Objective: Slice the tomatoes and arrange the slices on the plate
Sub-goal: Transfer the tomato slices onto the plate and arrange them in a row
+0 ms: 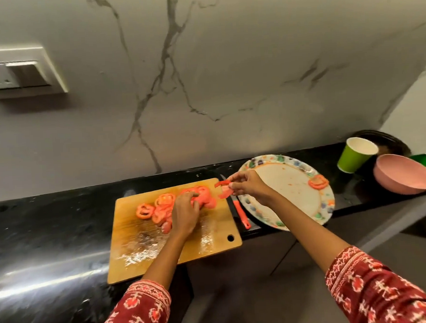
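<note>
**Slices moving from board to plate**

Where the wooden cutting board (174,237) lies on the black counter (38,232), left hand (185,212) rests on the heap of tomato slices (160,206), fingers curled over them. Right hand (248,186) pinches a tomato slice (224,189) in the air between board and patterned plate (290,194). Orange-handled knife (240,213) between the two. One slice (318,182) on plate's far rim. Beyond: green cup (355,157), pink bowl (402,177).
</note>
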Motion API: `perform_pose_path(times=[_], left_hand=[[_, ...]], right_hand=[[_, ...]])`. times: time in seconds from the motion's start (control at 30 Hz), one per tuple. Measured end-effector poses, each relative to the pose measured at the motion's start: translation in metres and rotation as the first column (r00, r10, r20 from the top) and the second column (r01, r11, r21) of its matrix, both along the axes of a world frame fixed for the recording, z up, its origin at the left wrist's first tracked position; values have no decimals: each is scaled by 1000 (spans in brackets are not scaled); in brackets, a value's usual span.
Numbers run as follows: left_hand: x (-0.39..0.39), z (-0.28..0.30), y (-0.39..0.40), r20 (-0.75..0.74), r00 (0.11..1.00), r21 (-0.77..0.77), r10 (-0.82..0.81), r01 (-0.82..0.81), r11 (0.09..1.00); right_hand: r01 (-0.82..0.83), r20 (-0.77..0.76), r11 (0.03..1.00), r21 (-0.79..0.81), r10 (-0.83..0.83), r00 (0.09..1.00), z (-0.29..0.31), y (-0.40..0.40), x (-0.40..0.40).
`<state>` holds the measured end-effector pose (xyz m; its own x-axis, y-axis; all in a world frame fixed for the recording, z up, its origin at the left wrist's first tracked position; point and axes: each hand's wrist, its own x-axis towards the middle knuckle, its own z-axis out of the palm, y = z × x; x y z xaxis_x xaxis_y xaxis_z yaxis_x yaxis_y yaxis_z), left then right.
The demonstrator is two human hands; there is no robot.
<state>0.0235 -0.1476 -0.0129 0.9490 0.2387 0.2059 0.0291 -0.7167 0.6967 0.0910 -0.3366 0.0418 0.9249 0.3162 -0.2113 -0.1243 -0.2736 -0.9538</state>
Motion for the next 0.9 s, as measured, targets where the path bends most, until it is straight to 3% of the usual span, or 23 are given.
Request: perform_pose_path(times=[0.23,0.4,0.67,0.9], left_hand=[[38,-3,-103,-37,988,-36,-148,147,989],[65,-10,-171,-83,968,-101,-236,227,969],[109,-15,-258,-219,914,-204,-343,301,931],[131,-21,-312,-291,867,-192,-405,362,912]], right_hand=[[233,11,966,-110,-234,972,-11,-138,14],[467,64,857,-217,-465,883,-23,-228,40],[414,92,846,-336,-408,908,-42,-270,95],[357,196,782,-510,-299,934,-61,-285,111]])
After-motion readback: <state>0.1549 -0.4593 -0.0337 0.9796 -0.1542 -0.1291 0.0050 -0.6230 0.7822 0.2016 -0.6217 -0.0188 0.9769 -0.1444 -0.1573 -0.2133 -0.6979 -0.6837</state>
